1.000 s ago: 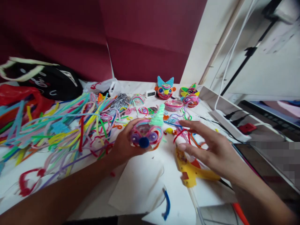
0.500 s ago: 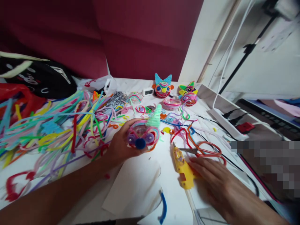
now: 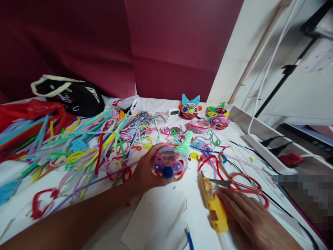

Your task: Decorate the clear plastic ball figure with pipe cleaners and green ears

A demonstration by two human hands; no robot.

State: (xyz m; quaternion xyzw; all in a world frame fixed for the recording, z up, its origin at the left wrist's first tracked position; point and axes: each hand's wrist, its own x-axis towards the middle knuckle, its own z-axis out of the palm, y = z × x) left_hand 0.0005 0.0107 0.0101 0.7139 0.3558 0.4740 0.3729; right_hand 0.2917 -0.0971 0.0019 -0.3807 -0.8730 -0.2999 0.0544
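My left hand (image 3: 145,170) is wrapped around the left side of a small round pipe-cleaner face (image 3: 170,161), held up over the table. The face has pink loops, purple swirl eyes, a dark blue pompom nose and one mint-green pointed ear. A yellow glue gun (image 3: 213,205) lies on its side, nozzle pointing away from me. My right hand (image 3: 249,215) is closed over its handle, where a bit of orange shows; the handle is mostly hidden beneath the fingers. Just beyond those fingers are orange-handled scissors (image 3: 247,182), their blades pointing toward the glue gun.
Tangled pipe cleaners (image 3: 85,146) cover the left side. Two finished faces (image 3: 191,107) (image 3: 218,116) stand at the back, near a small white clock (image 3: 173,112). White paper (image 3: 156,215) lies in front. A power strip (image 3: 267,152) with cables runs along the right.
The view has shifted, so everything appears farther right and lower. Both hands keep nearly the same places relative to the table, the left still holding the face, the right still at the glue gun.
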